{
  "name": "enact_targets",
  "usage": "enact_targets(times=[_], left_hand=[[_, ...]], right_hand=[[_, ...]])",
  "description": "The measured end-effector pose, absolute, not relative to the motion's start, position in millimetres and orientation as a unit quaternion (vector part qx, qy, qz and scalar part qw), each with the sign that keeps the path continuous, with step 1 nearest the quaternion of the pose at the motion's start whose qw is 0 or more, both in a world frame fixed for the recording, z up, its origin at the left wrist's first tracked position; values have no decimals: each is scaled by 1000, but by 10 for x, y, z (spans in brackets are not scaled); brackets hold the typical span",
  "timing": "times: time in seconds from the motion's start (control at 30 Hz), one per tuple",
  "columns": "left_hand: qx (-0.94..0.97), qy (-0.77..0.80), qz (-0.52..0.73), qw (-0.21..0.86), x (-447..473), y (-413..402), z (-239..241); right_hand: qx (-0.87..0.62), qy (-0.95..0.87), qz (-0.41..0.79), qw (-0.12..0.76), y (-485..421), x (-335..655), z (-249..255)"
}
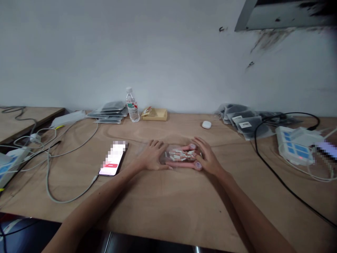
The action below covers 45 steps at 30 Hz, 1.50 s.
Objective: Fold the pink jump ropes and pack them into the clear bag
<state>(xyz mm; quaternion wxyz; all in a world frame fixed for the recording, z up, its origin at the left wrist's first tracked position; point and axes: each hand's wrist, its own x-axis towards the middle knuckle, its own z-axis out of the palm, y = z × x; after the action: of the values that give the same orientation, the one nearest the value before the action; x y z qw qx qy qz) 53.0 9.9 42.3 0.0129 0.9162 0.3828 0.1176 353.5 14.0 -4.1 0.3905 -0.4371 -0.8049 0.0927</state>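
A clear plastic pack (pixel 177 154) lies on the table between my hands. Inside are two long pink tube-shaped pieces with round right ends, one along the far side and another pink tube (pixel 184 164) along the near side. Several small white and brown strips (pixel 181 155) fill the middle. My left hand (pixel 155 156) rests on the pack's left end, fingers spread and thumb stretched along its near edge. At the right end, my right hand (pixel 206 156) touches the pack with its fingers stretched out and its thumb over the strips.
A lit phone (pixel 113 160) on a charging cable lies left. Behind stand a water bottle (pixel 132 105), a shallow cardboard box (pixel 155 115) and grey bags (pixel 112 111). A white case (pixel 206 124), more grey bags (pixel 242 121) and a power strip (pixel 295 147) with cables are right.
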Motion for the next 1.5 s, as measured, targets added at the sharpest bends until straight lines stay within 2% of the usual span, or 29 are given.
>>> enact_targets(times=[0.2,0.5,0.77,1.1,1.23,1.5], left_hand=[[911,397,114,9,548,92,410],[901,424,96,-1,571,97,397],[901,414,133,4,546,126,395],[910,393,132,0,518,155,380],[915,383,130,11,515,153,407],[923,364,128,4,495,185,321]], right_hand=[[-443,-834,124,305,198,3655,-161],[-488,-807,80,321,23,3260,-144],[-477,-800,66,358,39,3204,-199],[-466,-765,184,404,-52,3141,-75],[-451,-763,189,423,-59,3087,-91],[-483,-748,251,379,89,3205,-211]])
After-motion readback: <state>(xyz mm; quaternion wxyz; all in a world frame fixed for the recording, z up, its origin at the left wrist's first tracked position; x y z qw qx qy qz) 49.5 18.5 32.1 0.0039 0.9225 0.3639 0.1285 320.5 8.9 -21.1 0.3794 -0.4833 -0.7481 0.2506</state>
